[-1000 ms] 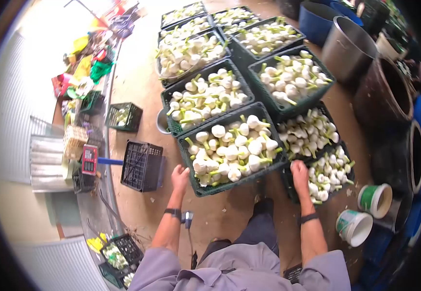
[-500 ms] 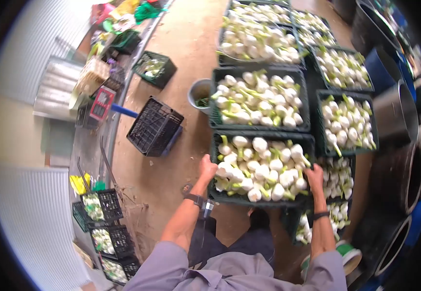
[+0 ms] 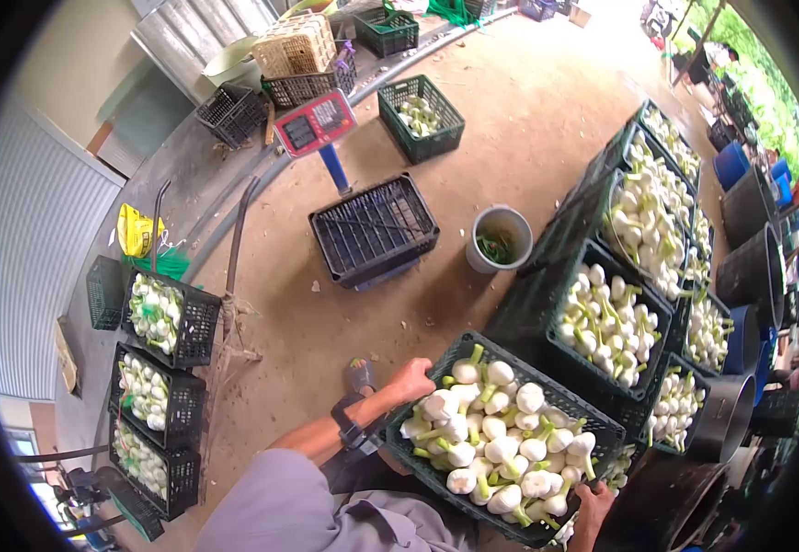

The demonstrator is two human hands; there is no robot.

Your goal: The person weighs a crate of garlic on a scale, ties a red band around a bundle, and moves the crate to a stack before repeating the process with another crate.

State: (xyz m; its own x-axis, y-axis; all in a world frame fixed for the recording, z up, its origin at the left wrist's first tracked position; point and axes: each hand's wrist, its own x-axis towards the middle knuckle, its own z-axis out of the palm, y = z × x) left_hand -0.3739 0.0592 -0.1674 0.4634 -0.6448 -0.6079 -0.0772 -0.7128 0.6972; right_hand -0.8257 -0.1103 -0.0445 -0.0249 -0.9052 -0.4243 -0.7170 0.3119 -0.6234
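Observation:
I hold a dark green plastic crate (image 3: pixel 551 391) in front of my body, tilted in view. It is heaped with white bulbs (image 3: pixel 501 449) with cut green stems, which look like garlic. My left hand (image 3: pixel 410 379) is closed around the crate's far-left rim. At the near-right end my right hand (image 3: pixel 594 504) grips the opposite rim, its fingers partly hidden. Close to the crate's right side rise stacked green crates (image 3: pixel 533 308), filled with the same bulbs.
A black crate (image 3: pixel 372 230) sits on a scale with a red display (image 3: pixel 315 122). Near it stand a grey bucket (image 3: pixel 501 260) and a green crate (image 3: pixel 436 147) with some bulbs. A cart at left carries filled crates (image 3: pixel 193 317). Dark barrels (image 3: pixel 749 276) line the right.
The crate in my hands has come away from the stack's row and turned. My view has swung left, so the scale and cart appear nearer the middle.

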